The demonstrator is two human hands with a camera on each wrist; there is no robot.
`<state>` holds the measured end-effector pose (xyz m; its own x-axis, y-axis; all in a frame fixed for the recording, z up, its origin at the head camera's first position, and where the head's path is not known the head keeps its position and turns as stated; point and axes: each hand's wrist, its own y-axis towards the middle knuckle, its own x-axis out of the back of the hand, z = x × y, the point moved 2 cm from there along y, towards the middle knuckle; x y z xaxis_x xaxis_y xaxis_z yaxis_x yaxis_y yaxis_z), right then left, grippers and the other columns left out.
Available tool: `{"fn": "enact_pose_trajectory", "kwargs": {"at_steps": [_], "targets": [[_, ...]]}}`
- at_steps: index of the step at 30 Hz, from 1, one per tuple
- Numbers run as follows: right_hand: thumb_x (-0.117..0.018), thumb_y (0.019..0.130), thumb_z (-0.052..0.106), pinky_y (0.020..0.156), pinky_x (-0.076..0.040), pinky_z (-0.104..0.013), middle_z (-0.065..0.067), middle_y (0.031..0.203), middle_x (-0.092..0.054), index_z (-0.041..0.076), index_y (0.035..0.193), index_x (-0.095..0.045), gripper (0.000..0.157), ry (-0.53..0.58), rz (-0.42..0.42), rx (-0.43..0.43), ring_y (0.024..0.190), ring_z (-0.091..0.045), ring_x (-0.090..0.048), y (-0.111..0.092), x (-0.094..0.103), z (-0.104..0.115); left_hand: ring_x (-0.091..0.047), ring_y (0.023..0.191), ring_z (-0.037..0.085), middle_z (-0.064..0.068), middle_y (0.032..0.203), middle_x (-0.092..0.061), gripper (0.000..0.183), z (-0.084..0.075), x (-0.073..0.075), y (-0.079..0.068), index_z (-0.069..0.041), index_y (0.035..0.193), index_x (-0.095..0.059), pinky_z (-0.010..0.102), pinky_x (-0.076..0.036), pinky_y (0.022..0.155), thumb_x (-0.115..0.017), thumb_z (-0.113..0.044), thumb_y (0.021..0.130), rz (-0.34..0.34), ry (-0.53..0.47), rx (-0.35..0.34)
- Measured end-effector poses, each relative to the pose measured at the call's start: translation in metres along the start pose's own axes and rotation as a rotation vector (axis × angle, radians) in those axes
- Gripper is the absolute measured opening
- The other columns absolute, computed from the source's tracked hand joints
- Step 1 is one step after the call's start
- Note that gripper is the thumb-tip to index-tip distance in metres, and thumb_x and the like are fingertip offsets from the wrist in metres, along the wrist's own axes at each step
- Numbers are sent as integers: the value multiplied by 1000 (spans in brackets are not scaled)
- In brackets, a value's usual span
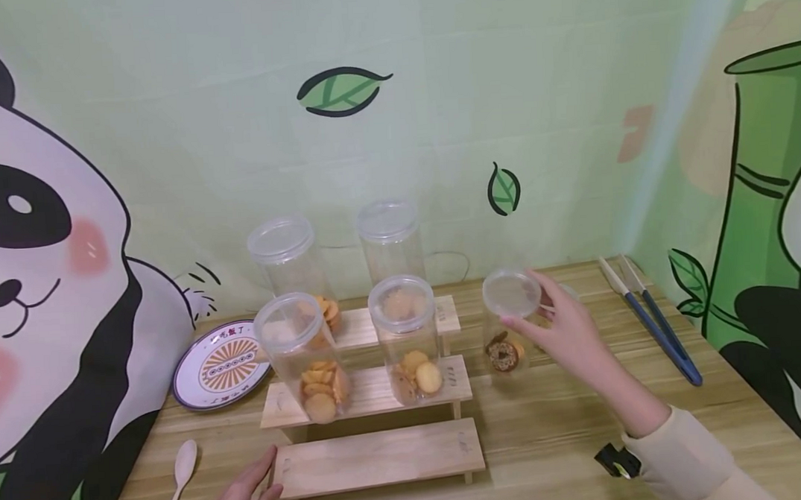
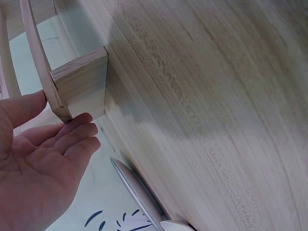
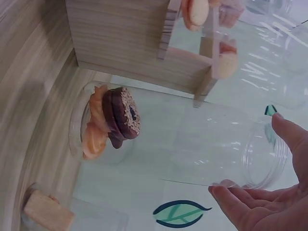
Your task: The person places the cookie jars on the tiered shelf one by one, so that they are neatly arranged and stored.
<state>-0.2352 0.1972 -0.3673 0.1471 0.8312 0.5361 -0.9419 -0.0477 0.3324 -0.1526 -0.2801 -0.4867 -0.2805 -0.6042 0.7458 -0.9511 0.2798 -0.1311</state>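
Clear plastic jar to the right of the wooden stand, long axis near upright, body below the right hand, the nearer one, with thumb and fingers clamped round the top. Left hand in a pinch on the stand's near left end. Cannot tell of contact between base and table.

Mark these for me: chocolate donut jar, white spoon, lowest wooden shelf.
Chocolate donut jar [image 3: 178, 134]: right wrist view, clear side wall.
White spoon [image 1: 184, 462]: head view, bowl.
Lowest wooden shelf [image 1: 380, 457]: head view, middle of the top board.
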Motion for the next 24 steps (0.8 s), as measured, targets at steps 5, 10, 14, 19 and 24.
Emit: {"fn": "enact_pose_trajectory", "kwargs": {"at_steps": [5, 10, 14, 19, 24], "targets": [[-78, 82, 32, 95, -47, -44, -22, 134, -49, 6, 146, -38, 80, -12, -1, 13, 119, -37, -51, -10, 5, 11, -44, 124, 46, 35, 136, -43, 62, -1, 0, 0, 19, 136, -38, 56, -38, 99, -64, -19, 94, -4, -17, 24], [-79, 80, 35, 94, -47, -44, -19, 132, -50, 9, 145, -40, 80, -26, 5, 22, 118, -37, -52, -21, 11, 20, -42, 125, 46, 35, 137, -42, 62, -2, 0, 0, 18, 137, -37, 55, -37, 100, -64, -18, 93, -7, -35, 46], [-80, 78, 35, 93, -48, -41, -16, 131, -51, 11, 144, -41, 80, -28, 14, 42, 117, -35, -53, -29, 14, 26, -43, 125, 45, 35, 137, -42, 62, -2, 0, 1, 18, 137, -37, 55, -37, 99, -64, -17, 93, -6, -37, 46], [-81, 77, 37, 88, -50, -40, -16, 131, -53, 14, 143, -43, 80, -22, 23, 38, 114, -36, -56, -39, 17, 31, -43, 125, 46, 35, 136, -42, 61, -2, 0, 1, 18, 136, -37, 55, -37, 99, -64, -16, 93, 2, -49, 57], [-81, 75, 42, 84, -52, -42, -25, 132, -51, 12, 145, -42, 85, -44, 39, -13, 109, -43, -59, -50, 19, 39, -42, 125, 47, 35, 137, -42, 61, -2, 0, 1, 19, 136, -37, 55, -36, 100, -64, -15, 93, 5, -55, 58]]}}
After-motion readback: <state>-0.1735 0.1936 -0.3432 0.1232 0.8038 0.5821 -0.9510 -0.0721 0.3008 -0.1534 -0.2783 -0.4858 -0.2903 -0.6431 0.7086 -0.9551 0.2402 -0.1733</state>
